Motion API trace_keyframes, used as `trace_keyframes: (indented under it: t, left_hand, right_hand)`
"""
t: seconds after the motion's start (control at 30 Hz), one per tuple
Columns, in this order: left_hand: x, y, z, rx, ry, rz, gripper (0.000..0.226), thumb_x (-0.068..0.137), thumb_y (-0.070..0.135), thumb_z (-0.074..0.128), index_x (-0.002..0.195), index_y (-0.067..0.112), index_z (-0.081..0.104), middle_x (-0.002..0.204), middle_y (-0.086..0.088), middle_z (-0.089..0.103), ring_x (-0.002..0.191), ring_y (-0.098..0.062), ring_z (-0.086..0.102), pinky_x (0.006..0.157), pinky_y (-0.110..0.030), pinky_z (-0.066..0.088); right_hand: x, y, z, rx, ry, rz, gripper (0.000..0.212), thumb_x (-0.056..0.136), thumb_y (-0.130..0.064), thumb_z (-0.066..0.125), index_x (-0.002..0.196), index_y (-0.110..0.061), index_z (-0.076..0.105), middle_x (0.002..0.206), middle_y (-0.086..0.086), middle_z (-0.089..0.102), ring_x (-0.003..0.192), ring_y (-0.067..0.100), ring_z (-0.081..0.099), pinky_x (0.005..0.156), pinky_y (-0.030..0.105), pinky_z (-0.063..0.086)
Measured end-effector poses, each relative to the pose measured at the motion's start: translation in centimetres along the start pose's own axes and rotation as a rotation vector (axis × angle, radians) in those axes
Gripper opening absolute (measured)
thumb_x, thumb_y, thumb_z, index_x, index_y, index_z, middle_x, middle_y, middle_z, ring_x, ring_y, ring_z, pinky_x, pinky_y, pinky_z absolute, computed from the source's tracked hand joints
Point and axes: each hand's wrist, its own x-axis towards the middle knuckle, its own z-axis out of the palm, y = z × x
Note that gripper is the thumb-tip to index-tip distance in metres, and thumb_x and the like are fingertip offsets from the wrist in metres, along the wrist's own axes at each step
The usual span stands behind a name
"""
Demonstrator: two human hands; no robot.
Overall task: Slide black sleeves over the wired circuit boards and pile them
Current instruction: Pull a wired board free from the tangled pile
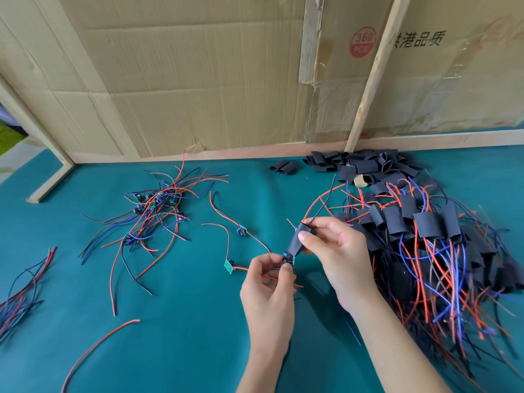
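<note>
Pinching circuit board [287, 260] in left hand [268, 290], right hand [337, 251] gripping black sleeve [300, 239] slanted up-right, its lower mouth meeting the board.

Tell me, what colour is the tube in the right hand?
Black. The sleeve pinched in the right hand shows best in the head view.

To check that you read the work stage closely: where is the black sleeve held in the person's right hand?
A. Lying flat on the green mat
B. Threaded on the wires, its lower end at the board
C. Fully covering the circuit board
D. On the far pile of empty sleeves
B: the right hand pinches the flat black tubular sleeve while the small green wired circuit board, exposed at its lower end, is held by the left hand.
</note>
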Motion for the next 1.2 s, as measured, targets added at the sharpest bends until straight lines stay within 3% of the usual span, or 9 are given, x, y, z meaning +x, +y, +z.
trace_keyframes:
  t: [0.1,0.27,0.53,0.7,0.87,0.93,1.07,1.2]
  left_hand:
    - [0.1,-0.1,-0.1,-0.006,-0.001,-0.007,0.013,0.094,0.001,0.066,0.090,0.014,0.068,0.072,0.000,0.071,0.061,-0.015,0.066,0.056,-0.020,0.052]
    - [0.1,-0.3,-0.1,0.016,-0.024,-0.008,0.017,0.093,0.003,0.068,0.087,0.018,0.070,0.072,0.000,0.071,0.061,-0.013,0.066,0.056,-0.021,0.053]
    - [0.1,-0.3,-0.3,0.016,-0.014,0.001,0.013,0.094,0.007,0.070,0.090,0.018,0.069,0.074,-0.002,0.073,0.062,-0.016,0.068,0.055,-0.023,0.053]
    - [-0.1,-0.1,0.0,0.020,0.024,0.037,0.011,0.095,0.008,0.070,0.093,0.016,0.063,0.079,-0.003,0.073,0.062,-0.017,0.068,0.054,-0.024,0.053]
    - [-0.1,-0.1,-0.1,0.034,0.021,0.046,0.009,0.096,0.010,0.068,0.092,0.017,0.064,0.074,-0.005,0.071,0.057,-0.015,0.062,0.053,-0.024,0.050]
    - [-0.1,-0.1,-0.1,0.032,0.025,0.048,0.009,0.097,0.011,0.067,0.090,0.018,0.065,0.070,-0.003,0.070,0.055,-0.013,0.059,0.053,-0.023,0.049]
    - [-0.1,0.1,0.0,0.041,0.017,0.042,0.008,0.096,0.015,0.070,0.090,0.018,0.065,0.070,-0.002,0.070,0.055,-0.012,0.060,0.054,-0.024,0.050]
    - [-0.3,0.2,-0.1,0.023,-0.019,0.030,0.010,0.095,0.013,0.071,0.093,0.018,0.062,0.075,-0.003,0.072,0.056,-0.015,0.064,0.053,-0.023,0.051]
  right_hand:
    - [0.0,-0.1,0.0,0.050,-0.038,0.041,0.020,0.092,0.003,0.070,0.098,-0.016,0.076,0.090,0.005,0.080,0.085,0.015,0.076,0.072,0.027,0.060]
    - [0.1,0.0,-0.3,0.088,-0.058,0.078,0.019,0.093,0.003,0.070,0.099,-0.014,0.077,0.091,0.008,0.080,0.087,0.018,0.075,0.079,0.034,0.063]
    - [0.1,0.1,-0.5,0.018,-0.115,0.097,0.016,0.093,-0.001,0.072,0.101,-0.015,0.076,0.094,0.010,0.079,0.087,0.020,0.073,0.076,0.032,0.062]
    - [0.0,-0.4,-0.2,0.123,-0.129,0.234,0.014,0.095,0.000,0.067,0.105,-0.007,0.074,0.100,0.019,0.077,0.090,0.025,0.072,0.077,0.034,0.060]
    - [-0.8,-1.1,0.9,0.242,-0.210,0.369,0.013,0.099,-0.001,0.060,0.106,-0.004,0.072,0.096,0.026,0.075,0.078,0.034,0.071,0.058,0.037,0.059]
    - [-0.9,-1.2,0.9,0.266,-0.220,0.393,0.015,0.100,-0.001,0.059,0.108,-0.003,0.071,0.098,0.026,0.076,0.079,0.034,0.071,0.057,0.036,0.059]
    - [-0.9,-1.4,0.8,0.193,-0.254,0.375,0.025,0.096,0.004,0.059,0.117,-0.006,0.068,0.103,0.023,0.077,0.089,0.033,0.075,0.068,0.035,0.061]
    - [-0.9,-2.2,0.7,0.125,-0.175,0.318,0.034,0.096,0.009,0.052,0.120,-0.008,0.066,0.095,0.019,0.079,0.079,0.029,0.073,0.061,0.032,0.058]
